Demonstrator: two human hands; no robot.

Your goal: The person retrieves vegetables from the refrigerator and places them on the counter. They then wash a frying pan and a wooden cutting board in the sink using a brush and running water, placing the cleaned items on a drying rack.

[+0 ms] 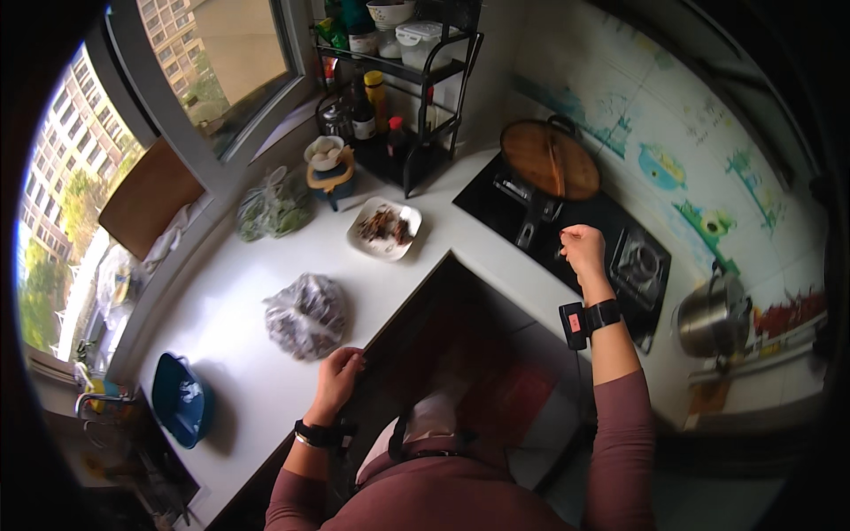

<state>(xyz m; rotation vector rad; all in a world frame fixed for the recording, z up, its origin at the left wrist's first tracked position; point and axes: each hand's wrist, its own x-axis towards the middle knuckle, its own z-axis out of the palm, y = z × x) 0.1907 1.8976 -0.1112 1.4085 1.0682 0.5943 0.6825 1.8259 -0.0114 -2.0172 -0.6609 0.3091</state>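
My left hand (340,379) is curled at the front edge of the white countertop (246,312), just below a tied clear plastic bag (307,317) with dark contents. Over the black gas hob (488,192) is my right hand (584,251), its fingers drawn together and nothing clearly visible in them. Beyond it, a pan with a long handle (529,226) sits on the far burner under a round brown lid (541,159). A white square dish (384,249) holding dark brown dried pieces stands near the counter's inner corner.
A bag of green vegetables (272,207) and a bowl of eggs (325,154) lie by the window. A black rack (425,162) of bottles fills the corner. A blue basin (180,401) stands near the sink; a steel pot (712,317) is right of the hob.
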